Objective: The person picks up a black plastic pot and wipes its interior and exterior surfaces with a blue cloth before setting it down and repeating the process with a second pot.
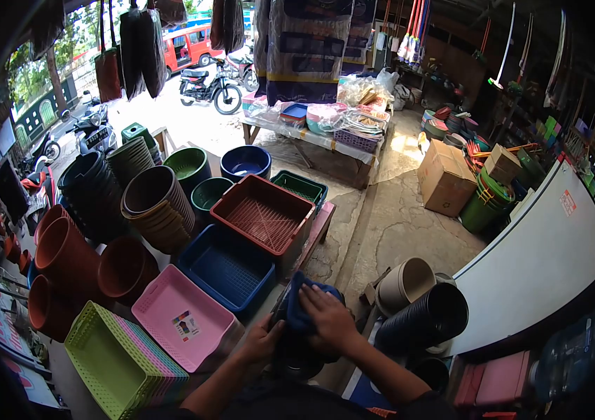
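A dark blue cloth [300, 318] lies over a dark, rounded object [296, 357] close to my body at the bottom centre. My right hand [327, 316] presses on the cloth from above, its fingers together over the fabric. On the other side, my left hand [264, 340] grips the dark object's left edge, thumb up. What the dark object is cannot be made out in the shadow. Just beyond my hands stand a blue basket [227, 266] and a pink basket [183, 318] with a label inside.
Brown-red baskets [262, 213], green baskets [112, 364] and stacked pots [150, 199] crowd the left. To the right are black pots [427, 315], a beige pot [406, 283] and a white panel [542, 259]. Cardboard boxes [444, 178] stand farther back, near a goods table [311, 133].
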The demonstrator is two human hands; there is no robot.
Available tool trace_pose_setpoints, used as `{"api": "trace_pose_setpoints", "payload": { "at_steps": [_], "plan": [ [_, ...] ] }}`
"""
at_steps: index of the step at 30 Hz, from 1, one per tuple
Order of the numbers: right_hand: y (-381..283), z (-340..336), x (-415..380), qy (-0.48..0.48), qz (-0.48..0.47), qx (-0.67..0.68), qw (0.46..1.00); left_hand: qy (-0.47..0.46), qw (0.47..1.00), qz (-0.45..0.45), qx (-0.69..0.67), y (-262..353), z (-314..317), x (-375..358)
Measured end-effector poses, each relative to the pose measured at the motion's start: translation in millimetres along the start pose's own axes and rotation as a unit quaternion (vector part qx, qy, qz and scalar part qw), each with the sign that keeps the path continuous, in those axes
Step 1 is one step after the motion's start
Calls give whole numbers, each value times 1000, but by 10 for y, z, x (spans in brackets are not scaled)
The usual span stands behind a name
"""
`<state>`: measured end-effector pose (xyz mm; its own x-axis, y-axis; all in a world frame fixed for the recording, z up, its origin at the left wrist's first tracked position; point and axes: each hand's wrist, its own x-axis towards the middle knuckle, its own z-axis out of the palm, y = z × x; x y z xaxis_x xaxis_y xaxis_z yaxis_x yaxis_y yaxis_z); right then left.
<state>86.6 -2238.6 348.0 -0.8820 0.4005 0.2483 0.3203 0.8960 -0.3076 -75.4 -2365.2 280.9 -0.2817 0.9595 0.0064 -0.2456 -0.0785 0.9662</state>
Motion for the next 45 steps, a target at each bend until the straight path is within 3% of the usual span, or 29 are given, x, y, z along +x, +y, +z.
{"api": "trace_pose_setpoints", "payload": {
  "at_steps": [3, 4, 5, 6, 8, 9, 11, 13, 15, 16, 19, 21, 23, 24, 25, 26, 27, 28, 30, 31, 33, 35, 36, 37, 39, 41, 42, 43, 45],
  "plan": [
    [449, 33, 120, -24, 12, 95, 995, -49, 996, -64, 25, 102, -181, -7],
    [535, 2, 148, -66, 100, 302, 946, -42, 997, -66, -15, 115, -226, -3],
    [631, -4, 149, -104, 183, 493, 845, -35, 996, -67, -55, 118, -268, -1],
    [799, 53, 121, -104, 183, 493, 844, -34, 996, -67, -55, 72, -330, 13],
    [1075, 169, 74, -136, 354, 638, 670, 0, 980, -80, -181, -33, -441, 50],
    [1122, 193, 50, -137, 353, 638, 670, 1, 980, -79, -181, -52, -436, 55],
    [1150, 187, 31, -91, 419, 690, 583, 40, 946, -93, -308, -67, -370, 87],
    [1110, 391, -32, -66, 395, 729, 555, 35, 917, -121, -379, -232, -416, 148],
    [1137, 794, -96, 62, 274, 765, 579, 27, 882, -144, -447, -313, -417, 189],
    [1070, 923, -89, 107, 277, 834, 465, 35, 866, -136, -481, -331, -390, 198],
    [764, 1049, -79, 201, 331, 801, 457, 56, 840, -122, -526, -521, -409, 172],
    [597, 1189, -144, 192, 302, 793, 493, 66, 832, -115, -539, -597, -429, 213],
    [353, 1295, -194, 221, 357, 577, 700, 80, 798, -98, -589, -614, -419, 235],
    [198, 1301, -222, 225, 331, 530, 748, 79, 798, -100, -590, -615, -412, 244],
    [52, 1220, -204, 226, 331, 529, 748, 79, 798, -96, -590, -585, -403, 271],
    [-76, 1125, -171, 281, 246, 352, 858, 79, 798, -92, -590, -552, -396, 293],
    [-161, 1056, -156, 320, 147, 158, 923, 80, 798, -91, -591, -519, -392, 306],
    [-208, 1024, -167, 319, 147, 158, 923, 73, 812, -89, -573, -471, -381, 313],
    [-283, 974, -193, 181, 86, 10, 980, 66, 825, -88, -555, -379, -345, 301],
    [-311, 896, -172, 181, 86, 10, 980, 86, 856, -104, -498, -295, -302, 278],
    [-325, 704, -59, 23, -35, -33, 999, 106, 884, -119, -439, -226, -219, 243],
    [-261, 730, 37, 16, -59, -60, 996, 131, 953, -85, -261, -204, -137, 204],
    [-240, 730, 91, 9, -82, -87, 993, 120, 946, -85, -290, -173, -118, 192],
    [-219, 641, 164, 9, -83, -87, 993, 121, 945, -85, -291, -224, -141, 184],
    [-121, 392, 282, -82, -12, -69, 994, 97, 980, -110, -136, -409, -214, 167],
    [182, 301, 355, -72, 3, -55, 996, 80, 982, -131, -110, -394, -279, 111],
    [378, 211, 418, -164, 86, 145, 972, 39, 986, -130, -96, -304, -304, 72],
    [522, 121, 428, -246, 164, 337, 894, -2, 988, -129, -83, -252, -342, 41],
    [644, -80, 320, -217, 354, 493, 765, -5, 980, -129, -153, -337, -475, -16]
  ]
}}
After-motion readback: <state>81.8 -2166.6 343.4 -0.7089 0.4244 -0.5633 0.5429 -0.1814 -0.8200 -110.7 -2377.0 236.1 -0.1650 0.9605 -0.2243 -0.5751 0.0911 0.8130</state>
